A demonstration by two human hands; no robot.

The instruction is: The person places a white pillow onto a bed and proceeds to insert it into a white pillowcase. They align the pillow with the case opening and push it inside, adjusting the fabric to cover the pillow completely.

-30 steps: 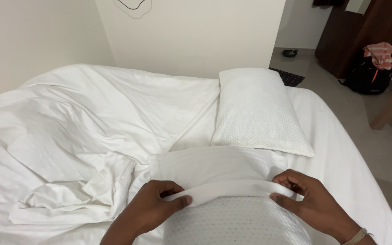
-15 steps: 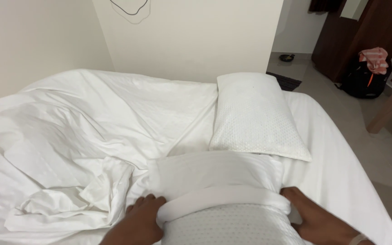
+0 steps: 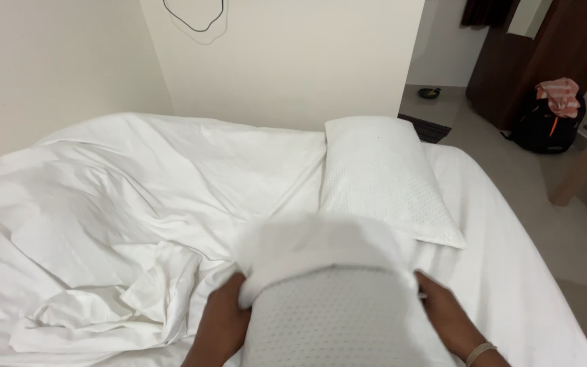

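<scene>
A white pillow with a dotted surface point(image 3: 338, 319) stands at the bottom centre of the head view. A white pillowcase point(image 3: 314, 251) is bunched over its far end. My left hand point(image 3: 222, 326) grips the case's edge on the left side. My right hand point(image 3: 446, 319), with a bangle on the wrist, grips the case's edge on the right side. A second white pillow point(image 3: 382, 177) lies flat on the bed beyond them.
A crumpled white sheet point(image 3: 103, 224) covers the left of the bed point(image 3: 511, 272). A cream wall stands behind. To the right are tiled floor, a dark wooden cabinet point(image 3: 545, 61), a black bag with pink cloth point(image 3: 548, 115) and a wooden table leg point(image 3: 579, 173).
Both hands have drawn back towards me along the pillow's sides, and the pillowcase now covers more of the pillow's far end. The view has tilted slightly upward.
</scene>
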